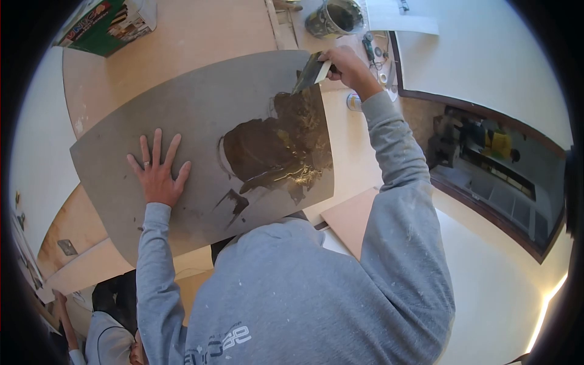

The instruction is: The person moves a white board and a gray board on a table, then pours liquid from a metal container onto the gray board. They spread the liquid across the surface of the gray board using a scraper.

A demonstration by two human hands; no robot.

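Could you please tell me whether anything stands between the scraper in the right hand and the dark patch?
Nothing visible does: the scraper in the right hand appears to reach the upper edge of the dark patch, while the left hand rests on the grey panel, clear of it.

From head height, the one wide view faces steeply down over both hands [160, 179] [347, 66], fairly near.

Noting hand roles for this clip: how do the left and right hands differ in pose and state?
The left hand lies flat with fingers spread; the right hand is curled around a spreader. The left hand rests on a mostly clean part of the board; the right hand is by its far right corner, near the dark coating. Both are bare.
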